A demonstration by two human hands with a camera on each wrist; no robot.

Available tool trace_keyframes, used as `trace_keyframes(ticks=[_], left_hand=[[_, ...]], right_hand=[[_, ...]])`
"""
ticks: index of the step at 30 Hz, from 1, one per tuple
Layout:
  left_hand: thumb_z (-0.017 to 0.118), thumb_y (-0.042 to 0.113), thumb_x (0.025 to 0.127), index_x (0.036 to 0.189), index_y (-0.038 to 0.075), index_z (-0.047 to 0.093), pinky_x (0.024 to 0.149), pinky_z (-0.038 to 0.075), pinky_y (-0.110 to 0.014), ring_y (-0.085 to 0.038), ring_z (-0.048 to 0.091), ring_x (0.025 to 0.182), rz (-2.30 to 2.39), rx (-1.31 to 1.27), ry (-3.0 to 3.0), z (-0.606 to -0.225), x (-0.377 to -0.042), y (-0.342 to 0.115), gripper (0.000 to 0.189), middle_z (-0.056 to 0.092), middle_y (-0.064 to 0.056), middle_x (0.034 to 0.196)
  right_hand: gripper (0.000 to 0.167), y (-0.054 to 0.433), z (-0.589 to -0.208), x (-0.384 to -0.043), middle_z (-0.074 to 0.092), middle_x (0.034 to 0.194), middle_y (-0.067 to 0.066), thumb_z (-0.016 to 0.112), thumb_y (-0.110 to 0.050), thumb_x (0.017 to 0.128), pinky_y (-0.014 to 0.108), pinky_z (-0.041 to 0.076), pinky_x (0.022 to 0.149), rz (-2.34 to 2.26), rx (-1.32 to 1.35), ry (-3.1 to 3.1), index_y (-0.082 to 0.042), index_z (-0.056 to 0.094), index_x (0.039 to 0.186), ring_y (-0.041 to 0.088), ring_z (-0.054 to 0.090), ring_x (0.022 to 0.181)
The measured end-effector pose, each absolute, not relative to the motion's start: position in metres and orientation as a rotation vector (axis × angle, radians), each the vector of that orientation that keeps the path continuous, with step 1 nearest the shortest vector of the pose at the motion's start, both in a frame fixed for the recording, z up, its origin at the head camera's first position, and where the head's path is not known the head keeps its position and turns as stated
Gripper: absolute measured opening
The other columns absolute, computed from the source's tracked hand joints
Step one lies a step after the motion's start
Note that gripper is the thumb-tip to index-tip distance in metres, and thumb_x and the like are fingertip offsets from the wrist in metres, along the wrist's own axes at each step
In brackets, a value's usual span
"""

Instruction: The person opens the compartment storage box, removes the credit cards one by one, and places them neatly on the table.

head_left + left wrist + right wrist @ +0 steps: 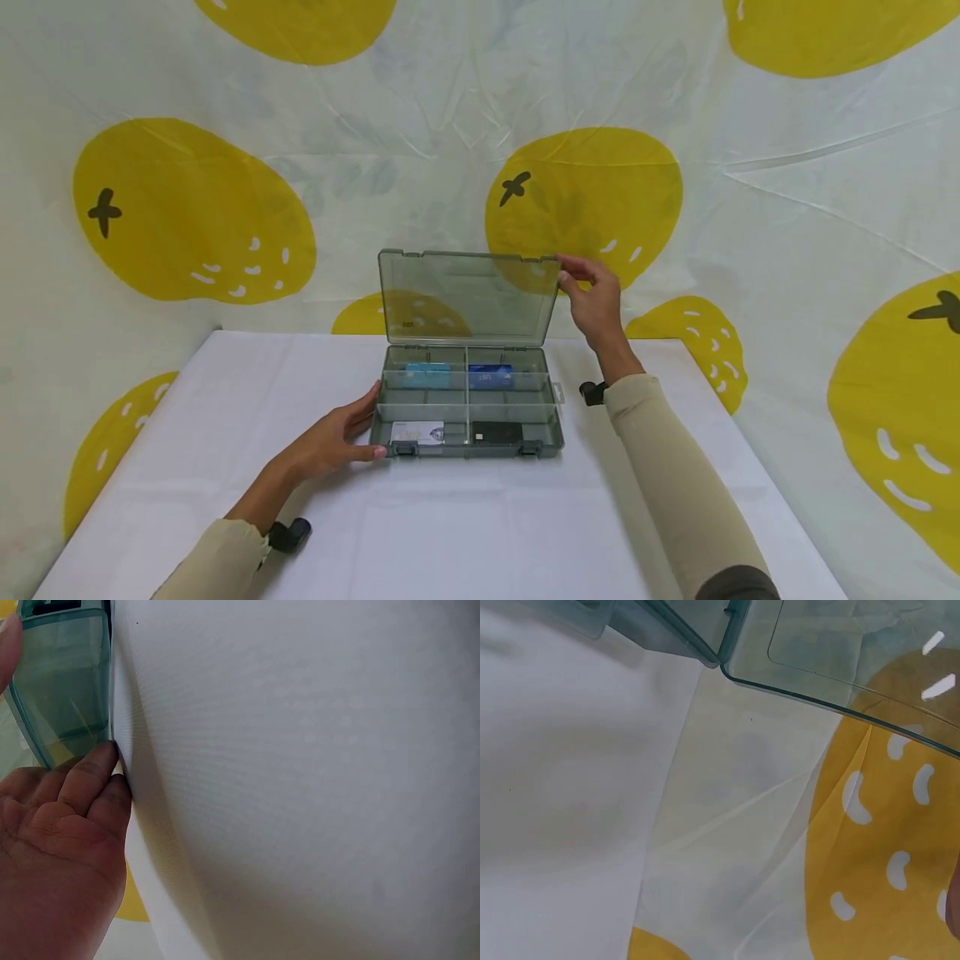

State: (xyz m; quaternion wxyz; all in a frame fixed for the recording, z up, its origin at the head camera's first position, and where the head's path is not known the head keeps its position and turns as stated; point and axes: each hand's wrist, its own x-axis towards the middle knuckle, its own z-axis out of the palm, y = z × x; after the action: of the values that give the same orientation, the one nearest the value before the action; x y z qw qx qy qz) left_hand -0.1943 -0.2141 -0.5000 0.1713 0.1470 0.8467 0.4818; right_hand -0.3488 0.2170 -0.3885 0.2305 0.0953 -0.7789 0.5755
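Observation:
A grey-green see-through compartment box (pixel 467 451) lies on the table with its hinged lid (pixel 468 296) raised at the back. My left hand (pixel 326 446) holds the box's front left corner, thumb at the front and fingers along the side. At the lid's top right corner, my right hand (pixel 596 304) pinches the edge. Inside are a light blue packet (pixel 427 376), a dark blue packet (pixel 491 377), a white card-like piece (pixel 417 432) and a black card-like piece (pixel 497 432). The right wrist view catches only a sliver of that hand at its edge.
The box stands on a white-covered table (pixel 465 533). Behind it hangs a white cloth (pixel 420 192) printed with large yellow fruit. Two front latches (pixel 405 448) and a small side loop (pixel 558 392) stick out from the box.

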Motion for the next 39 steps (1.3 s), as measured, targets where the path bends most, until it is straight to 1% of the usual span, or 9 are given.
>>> trace_keyframes(ticks=[3,9,14,20,27,29,32,36,39], left_hand=[[0.089,0.032,0.088,0.173,0.017,0.008,0.127,0.027,-0.052,-0.039,0.03,0.161,1.365,0.44,2.412,-0.499,-0.193,-0.214,0.118,0.009,-0.01,0.18],[0.089,0.03,0.088,0.172,0.014,0.009,0.127,0.028,-0.055,-0.041,0.031,0.16,1.378,0.469,2.412,-0.499,-0.191,-0.215,0.117,0.01,-0.012,0.18],[0.089,0.03,0.088,0.172,0.016,0.009,0.127,0.028,-0.054,-0.039,0.031,0.161,1.38,0.46,2.403,-0.499,-0.192,-0.212,0.117,0.01,-0.011,0.18],[0.089,0.03,0.088,0.172,0.016,0.009,0.126,0.029,-0.054,-0.04,0.031,0.161,1.37,0.458,2.401,-0.501,-0.192,-0.211,0.117,0.01,-0.011,0.18],[0.09,0.031,0.087,0.173,0.021,0.009,0.128,0.028,-0.049,-0.034,0.03,0.162,1.385,0.42,2.381,-0.503,-0.192,-0.211,0.118,0.01,-0.005,0.181],[0.09,0.031,0.087,0.173,0.021,0.009,0.128,0.028,-0.048,-0.033,0.029,0.162,1.388,0.424,2.378,-0.503,-0.193,-0.21,0.118,0.01,-0.004,0.181],[0.09,0.031,0.087,0.173,0.021,0.009,0.128,0.028,-0.049,-0.033,0.03,0.162,1.385,0.43,2.382,-0.503,-0.193,-0.21,0.118,0.01,-0.004,0.181],[0.09,0.03,0.087,0.173,0.021,0.009,0.128,0.028,-0.049,-0.034,0.03,0.162,1.376,0.42,2.387,-0.503,-0.193,-0.21,0.118,0.01,-0.004,0.181],[0.09,0.03,0.087,0.173,0.021,0.009,0.128,0.029,-0.05,-0.034,0.03,0.162,1.375,0.42,2.387,-0.503,-0.193,-0.21,0.118,0.01,-0.004,0.181]], right_hand=[[0.031,0.217,-0.387,-0.354,0.068,0.125,0.016,0.067,-0.006,0.104,0.013,0.058,0.086,1.576,0.299,-2.166,-0.013,0.075,0.133,0.022,0.064,0.109],[0.037,0.218,-0.385,-0.366,0.068,0.128,0.018,0.066,-0.002,0.103,0.016,0.059,0.082,1.567,0.321,-2.233,-0.015,0.073,0.137,0.025,0.064,0.109],[0.041,0.22,-0.383,-0.371,0.066,0.134,0.019,0.065,-0.002,0.104,0.019,0.061,0.083,1.545,0.306,-2.289,-0.017,0.07,0.141,0.029,0.062,0.114],[0.045,0.22,-0.384,-0.377,0.064,0.138,0.021,0.063,0.0,0.104,0.03,0.064,0.09,1.55,0.282,-2.329,-0.017,0.067,0.145,0.034,0.06,0.12],[0.05,0.218,-0.383,-0.386,0.062,0.139,0.019,0.064,0.004,0.102,0.017,0.057,0.082,1.579,0.236,-2.366,-0.017,0.065,0.148,0.032,0.06,0.12],[0.052,0.218,-0.382,-0.387,0.062,0.141,0.019,0.064,0.004,0.102,0.017,0.056,0.082,1.582,0.227,-2.378,-0.017,0.064,0.149,0.033,0.06,0.121],[0.055,0.218,-0.383,-0.386,0.061,0.145,0.018,0.064,0.003,0.102,0.024,0.057,0.089,1.588,0.221,-2.403,-0.019,0.061,0.152,0.035,0.061,0.124],[0.06,0.217,-0.384,-0.381,0.058,0.153,0.015,0.065,0.0,0.103,0.042,0.057,0.105,1.603,0.216,-2.444,-0.022,0.054,0.158,0.037,0.06,0.131],[0.059,0.217,-0.385,-0.375,0.057,0.155,0.015,0.067,-0.004,0.103,0.053,0.053,0.112,1.591,0.204,-2.456,-0.019,0.053,0.158,0.037,0.058,0.136]])
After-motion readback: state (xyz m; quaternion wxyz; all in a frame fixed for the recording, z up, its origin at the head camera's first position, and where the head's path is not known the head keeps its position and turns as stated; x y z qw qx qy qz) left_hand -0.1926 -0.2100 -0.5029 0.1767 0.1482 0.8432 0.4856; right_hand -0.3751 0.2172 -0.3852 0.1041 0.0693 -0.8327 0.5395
